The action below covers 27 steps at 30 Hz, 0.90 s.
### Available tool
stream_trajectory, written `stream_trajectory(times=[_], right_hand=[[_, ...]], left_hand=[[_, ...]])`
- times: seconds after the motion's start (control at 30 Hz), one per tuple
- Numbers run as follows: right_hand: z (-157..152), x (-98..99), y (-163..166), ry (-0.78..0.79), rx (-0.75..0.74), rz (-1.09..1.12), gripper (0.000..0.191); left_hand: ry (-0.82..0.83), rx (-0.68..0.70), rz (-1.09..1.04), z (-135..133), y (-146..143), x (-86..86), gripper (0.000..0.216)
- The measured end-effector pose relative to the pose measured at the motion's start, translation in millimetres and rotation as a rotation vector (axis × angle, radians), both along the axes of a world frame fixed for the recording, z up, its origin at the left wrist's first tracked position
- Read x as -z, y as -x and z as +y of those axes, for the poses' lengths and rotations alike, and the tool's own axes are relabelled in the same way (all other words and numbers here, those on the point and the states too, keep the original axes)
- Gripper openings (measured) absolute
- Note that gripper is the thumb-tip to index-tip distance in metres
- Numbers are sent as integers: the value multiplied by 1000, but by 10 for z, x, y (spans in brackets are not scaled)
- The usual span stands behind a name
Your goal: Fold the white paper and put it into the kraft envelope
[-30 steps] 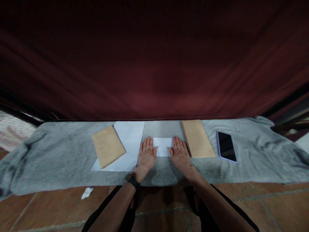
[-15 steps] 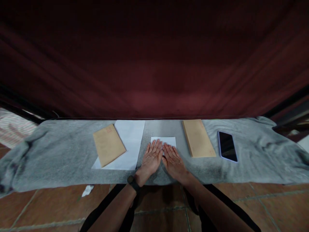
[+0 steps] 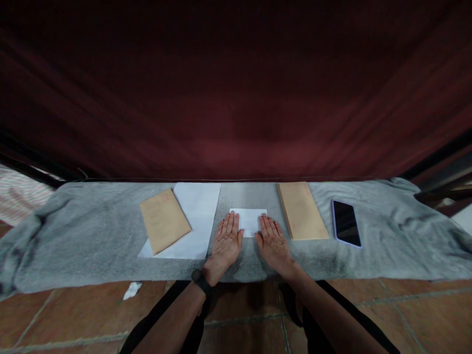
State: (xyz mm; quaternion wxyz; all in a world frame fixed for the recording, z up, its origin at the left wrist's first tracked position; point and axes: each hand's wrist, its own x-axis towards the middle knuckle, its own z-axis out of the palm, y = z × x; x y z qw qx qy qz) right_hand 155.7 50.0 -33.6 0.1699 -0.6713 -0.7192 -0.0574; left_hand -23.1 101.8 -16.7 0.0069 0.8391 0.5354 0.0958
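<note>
A small white piece of paper (image 3: 250, 222), apparently folded, lies flat on a grey cloth (image 3: 254, 263) in front of me. My left hand (image 3: 227, 240) rests palm down over its left edge, fingers stretched out. On the opposite edge lies my right hand (image 3: 273, 243), also flat with fingers extended. Between the two hands the middle of the paper shows; its ends are partly hidden under the fingers. Left of my left hand is a larger white sheet (image 3: 202, 211), partly covered by a brown envelope (image 3: 165, 221). To the right of my right hand sits a stack of brown envelopes (image 3: 304, 211).
A phone (image 3: 346, 223) with a dark screen lies right of the envelope stack. Behind the cloth-covered surface hangs a dark red fabric (image 3: 236, 123). A white scrap (image 3: 132, 290) lies on the tiled floor (image 3: 81, 314) below the front edge.
My hands have moved apart, from nearly touching at the paper's middle out to its left and right edges. More of the paper's centre now shows.
</note>
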Motion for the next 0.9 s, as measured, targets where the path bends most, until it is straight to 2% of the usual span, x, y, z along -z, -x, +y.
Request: stream_trajectory(times=[0.27,0.33,0.47,0.53,0.67,0.9], right_hand=[[0,-9,-42,-2,18,-13,56],[2,-6,-37,-6,24,-24,56],[-10,18,-27,-11,15,-56,55],[-18,33,-22,-18,3,-70,59],[-16,41,-19,-36,4,-62,60],[4,18,-45,-43,19,-4,54]], left_hand=[[-31,-73,-31,-34,-15,-21,59],[-41,1,-71,-57,-88,-59,58],[24,267,-132,-92,-316,-115,55],[50,328,-137,-85,-421,-116,55],[47,260,-128,-17,-513,-81,60],[10,132,-64,130,-410,-14,59]])
